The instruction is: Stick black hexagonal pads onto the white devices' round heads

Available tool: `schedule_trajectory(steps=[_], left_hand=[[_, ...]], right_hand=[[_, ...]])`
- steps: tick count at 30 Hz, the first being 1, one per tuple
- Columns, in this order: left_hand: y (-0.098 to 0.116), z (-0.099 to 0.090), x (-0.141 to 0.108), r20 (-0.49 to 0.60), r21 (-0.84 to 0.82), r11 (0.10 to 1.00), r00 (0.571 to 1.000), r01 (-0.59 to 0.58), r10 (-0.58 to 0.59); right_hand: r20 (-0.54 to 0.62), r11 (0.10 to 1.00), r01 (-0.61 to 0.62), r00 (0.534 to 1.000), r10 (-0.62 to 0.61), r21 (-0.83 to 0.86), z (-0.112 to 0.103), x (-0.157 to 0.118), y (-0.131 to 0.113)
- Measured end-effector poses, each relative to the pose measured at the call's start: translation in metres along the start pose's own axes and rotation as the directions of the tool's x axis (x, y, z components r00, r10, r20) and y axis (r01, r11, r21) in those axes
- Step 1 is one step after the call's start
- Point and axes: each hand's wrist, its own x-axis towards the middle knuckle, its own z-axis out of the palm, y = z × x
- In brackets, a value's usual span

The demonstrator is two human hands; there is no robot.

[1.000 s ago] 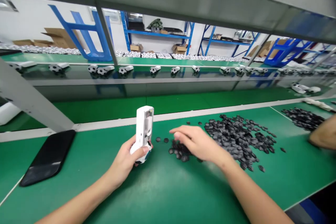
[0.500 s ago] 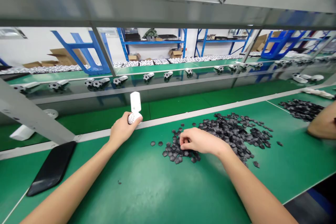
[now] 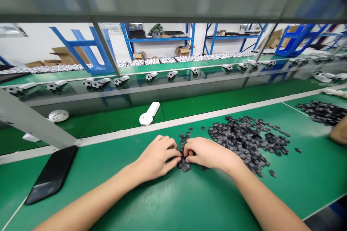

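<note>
Loose black pieces (image 3: 241, 140) lie in a wide pile on the green work surface (image 3: 151, 202). At the pile's left edge, my left hand (image 3: 161, 156) rests with its fingers apart and nothing visible in them. Facing it, my right hand (image 3: 203, 153) has its thumb and fingers curled together over the small pieces; whatever is between the fingertips is too small to name. A white part with a round head and a flat handle (image 3: 150, 114) lies on the green belt beyond the metal edge.
On the left lies a black phone-like slab (image 3: 52, 174) beside a metal post. Another round white part (image 3: 59, 116) is on the belt. Football-patterned pieces (image 3: 121, 80) line the shelf behind. Another person's arm (image 3: 338, 131) shows at the right edge, near a second black pile (image 3: 322, 112).
My left hand has let go of the white part, now on the belt, and moved right to the black pieces. The white parts at the left have shifted. The camera view has tilted slightly.
</note>
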Motion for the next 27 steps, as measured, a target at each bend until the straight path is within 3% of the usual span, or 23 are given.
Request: schedule_trajectory(steps=[4, 7, 12, 15, 21, 24, 27], left_hand=[[0.008, 0.01, 0.005, 0.032, 0.015, 1.0, 0.999, -0.001, 0.0], [0.004, 0.008, 0.004, -0.026, -0.021, 0.999, 0.999, 0.024, -0.025], [-0.006, 0.006, -0.019, -0.147, -0.067, 0.979, 0.969, 0.192, -0.2], [-0.011, 0.008, -0.035, -0.121, -0.094, 0.959, 0.954, 0.266, -0.276], [-0.009, 0.012, -0.046, -0.124, -0.134, 0.95, 0.946, 0.282, -0.298], [-0.009, 0.02, -0.046, -0.171, -0.132, 0.96, 0.948, 0.248, -0.268], [-0.01, 0.024, -0.054, -0.24, -0.128, 0.96, 0.931, 0.249, -0.274]], right_hand=[[-0.005, 1.0, 0.006, 1.0, -0.006, 0.02, -0.001, 0.001, -0.002], [-0.018, 0.998, -0.006, 1.0, 0.008, 0.058, -0.006, 0.001, -0.003], [-0.169, 0.998, -0.013, 0.985, 0.023, 0.062, -0.012, 0.003, -0.005], [-0.239, 1.0, 0.014, 0.971, -0.017, -0.015, -0.002, 0.009, -0.006], [-0.194, 0.993, 0.086, 0.976, -0.102, -0.086, 0.028, 0.021, -0.002], [-0.201, 0.992, 0.08, 0.975, -0.099, -0.101, 0.04, 0.023, 0.009], [-0.286, 0.986, 0.087, 0.95, -0.125, -0.141, 0.052, 0.026, 0.025]])
